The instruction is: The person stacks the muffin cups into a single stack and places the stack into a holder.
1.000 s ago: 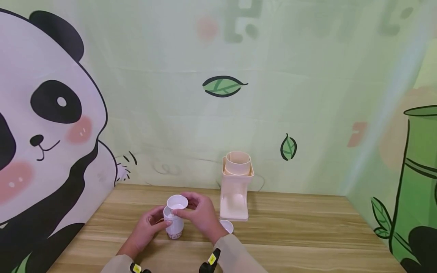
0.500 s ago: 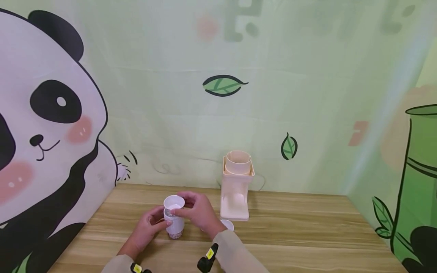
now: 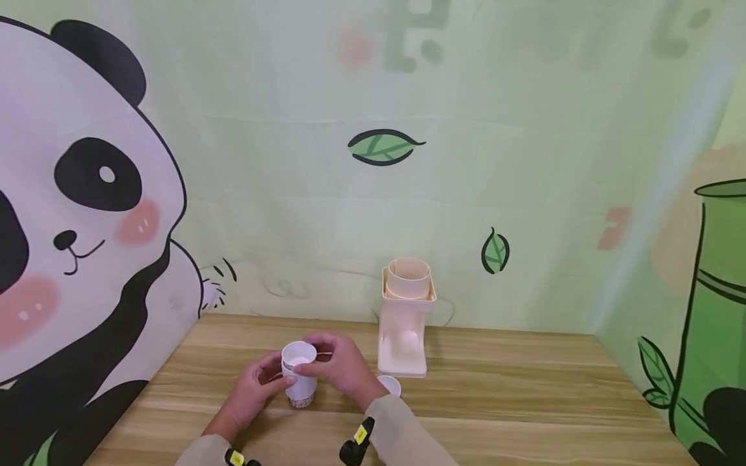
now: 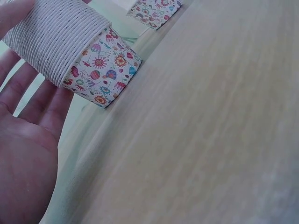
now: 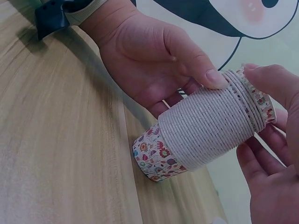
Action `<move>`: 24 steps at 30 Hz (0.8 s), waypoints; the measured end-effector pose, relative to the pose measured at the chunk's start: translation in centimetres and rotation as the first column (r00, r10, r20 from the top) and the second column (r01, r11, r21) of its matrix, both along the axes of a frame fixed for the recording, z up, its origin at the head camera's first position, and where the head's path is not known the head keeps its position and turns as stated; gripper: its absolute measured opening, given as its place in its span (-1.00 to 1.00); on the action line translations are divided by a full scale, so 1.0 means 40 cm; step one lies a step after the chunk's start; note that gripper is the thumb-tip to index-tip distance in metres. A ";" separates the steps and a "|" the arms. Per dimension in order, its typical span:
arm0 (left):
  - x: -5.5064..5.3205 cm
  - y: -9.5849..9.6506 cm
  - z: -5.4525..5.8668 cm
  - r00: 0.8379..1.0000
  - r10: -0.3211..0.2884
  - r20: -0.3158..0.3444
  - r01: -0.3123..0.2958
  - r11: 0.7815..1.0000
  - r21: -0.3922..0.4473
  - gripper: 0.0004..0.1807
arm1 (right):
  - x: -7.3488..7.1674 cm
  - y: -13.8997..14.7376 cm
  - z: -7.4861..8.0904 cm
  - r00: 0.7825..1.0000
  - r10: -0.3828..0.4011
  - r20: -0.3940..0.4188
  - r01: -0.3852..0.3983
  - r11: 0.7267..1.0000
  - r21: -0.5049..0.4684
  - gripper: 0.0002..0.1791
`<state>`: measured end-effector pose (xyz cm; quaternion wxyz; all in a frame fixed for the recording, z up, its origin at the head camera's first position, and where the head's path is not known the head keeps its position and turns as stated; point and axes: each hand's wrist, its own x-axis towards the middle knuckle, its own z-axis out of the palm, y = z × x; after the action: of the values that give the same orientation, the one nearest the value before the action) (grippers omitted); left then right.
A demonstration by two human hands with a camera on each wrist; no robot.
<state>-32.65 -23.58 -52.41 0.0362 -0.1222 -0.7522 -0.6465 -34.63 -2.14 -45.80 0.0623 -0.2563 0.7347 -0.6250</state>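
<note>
A tall stack of nested paper cups (image 3: 301, 389) stands on the wooden table, its many white rims showing as ribs above a floral base. My left hand (image 3: 252, 393) grips the stack's side, thumb near the upper ribs in the right wrist view. With my right hand (image 3: 345, 367) I hold the uppermost cup (image 3: 299, 353) near its rim, thumb on one side and fingers on the other. In the right wrist view a floral band of that cup shows above the ribs. Another white cup (image 3: 390, 386) is partly hidden behind my right forearm.
A pale pink cup dispenser (image 3: 402, 343) with a round tube on top stands at the table's back, right of my hands. The printed cloth backdrop (image 3: 291, 226) rises behind the table (image 3: 513, 388). A floral cup (image 4: 154, 13) shows at the left wrist view's top.
My right hand has brought the upper cup left over the stack and then down into it. My left hand stays around the stack.
</note>
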 end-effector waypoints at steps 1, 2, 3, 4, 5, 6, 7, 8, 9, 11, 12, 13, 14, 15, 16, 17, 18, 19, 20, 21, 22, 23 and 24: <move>-0.001 0.000 -0.001 1.000 -0.003 -0.006 0.003 1.000 0.004 -0.45 | 0.001 0.001 -0.001 1.000 0.001 0.001 -0.001 1.000 0.003 -0.47; -0.001 0.000 -0.002 1.000 -0.007 -0.010 0.007 1.000 0.004 -0.45 | 0.002 0.002 -0.002 1.000 0.004 0.005 -0.004 1.000 0.005 -0.47; -0.002 0.000 -0.002 1.000 -0.011 -0.014 0.011 1.000 0.005 -0.45 | 0.003 0.002 -0.004 1.000 0.004 0.008 -0.004 1.000 0.005 -0.46; -0.002 0.001 -0.003 1.000 -0.014 -0.018 0.014 1.000 0.005 -0.46 | 0.005 0.003 -0.004 1.000 0.003 0.011 -0.003 1.000 0.009 -0.46; -0.002 0.000 -0.004 1.000 -0.015 -0.021 0.015 1.000 0.006 -0.46 | 0.006 0.003 -0.006 1.000 0.004 0.012 -0.004 1.000 0.009 -0.45; -0.002 0.000 -0.004 1.000 -0.017 -0.024 0.017 1.000 0.005 -0.46 | 0.007 0.003 -0.007 1.000 0.003 0.013 -0.003 1.000 0.007 -0.45; -0.002 0.001 -0.004 0.999 -0.020 -0.027 0.020 1.000 0.006 -0.46 | 0.008 0.003 -0.008 1.000 0.004 0.012 -0.004 1.000 0.001 -0.45; -0.002 0.001 -0.004 0.999 -0.022 -0.028 0.022 1.000 0.008 -0.46 | 0.008 0.003 -0.010 1.000 0.003 0.011 -0.003 1.000 -0.006 -0.45; -0.002 0.001 -0.004 0.999 -0.022 -0.030 0.023 1.000 0.011 -0.46 | 0.009 0.002 -0.011 1.000 0.002 0.009 -0.002 1.000 -0.010 -0.45; -0.001 0.002 -0.003 0.999 -0.021 -0.032 0.022 1.000 0.019 -0.46 | 0.008 0.002 -0.015 1.000 -0.001 0.003 0.001 1.000 -0.018 -0.46; -0.001 0.003 -0.002 0.999 -0.020 -0.033 0.021 1.000 0.020 -0.46 | 0.009 0.002 -0.016 1.000 -0.003 -0.001 0.003 1.000 -0.019 -0.46; 0.000 0.003 -0.002 0.999 -0.018 -0.033 0.019 1.000 0.021 -0.46 | 0.009 0.002 -0.018 1.000 -0.007 -0.004 0.007 1.000 -0.019 -0.46; 0.000 0.003 -0.002 0.999 -0.016 -0.031 0.016 1.000 0.022 -0.46 | 0.009 0.002 -0.019 1.000 -0.010 -0.015 0.010 1.000 -0.019 -0.47; 0.001 0.004 -0.001 0.999 -0.015 -0.031 0.015 1.000 0.020 -0.46 | 0.009 0.002 -0.020 1.000 -0.011 -0.017 0.011 1.000 -0.017 -0.47; 0.001 0.004 -0.001 0.999 -0.014 -0.029 0.014 1.000 0.018 -0.46 | 0.010 0.002 -0.022 1.000 -0.013 -0.018 0.012 1.000 -0.019 -0.47; 0.002 0.004 -0.001 1.000 -0.012 -0.026 0.012 1.000 0.014 -0.46 | 0.010 0.002 -0.023 1.000 -0.015 -0.018 0.014 1.000 -0.019 -0.47; 0.002 0.005 0.000 1.000 -0.012 -0.025 0.012 1.000 0.012 -0.46 | 0.010 0.001 -0.024 1.000 -0.015 -0.019 0.014 1.000 -0.020 -0.47; 0.003 0.005 0.000 1.000 -0.011 -0.022 0.012 1.000 0.012 -0.46 | 0.010 0.001 -0.025 1.000 -0.015 -0.019 0.015 1.000 -0.021 -0.48; 0.004 0.005 0.001 1.000 -0.011 -0.019 0.011 1.000 0.013 -0.46 | 0.010 0.000 -0.026 1.000 -0.014 -0.021 0.014 1.000 -0.020 -0.48; 0.005 0.005 0.001 1.000 -0.010 -0.016 0.011 1.000 0.015 -0.46 | 0.009 0.000 -0.027 1.000 -0.015 -0.015 0.015 1.000 -0.019 -0.47; 0.005 0.005 0.002 1.000 -0.009 -0.012 0.010 1.000 0.017 -0.45 | 0.009 -0.001 -0.027 1.000 -0.015 -0.015 0.015 1.000 -0.017 -0.47; 0.006 0.005 0.002 1.000 -0.009 -0.008 0.009 1.000 0.016 -0.45 | 0.009 -0.002 -0.027 1.000 -0.016 -0.016 0.016 1.000 -0.014 -0.47; 0.007 0.004 0.003 1.000 -0.009 -0.004 0.009 1.000 0.015 -0.44 | 0.009 -0.002 -0.026 1.000 -0.014 -0.021 0.014 1.000 -0.011 -0.47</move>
<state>-32.36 -23.41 -52.30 0.0357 -0.1264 -0.7468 -0.6520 -34.27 -2.23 -46.85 0.0488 -0.2580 0.7335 -0.6269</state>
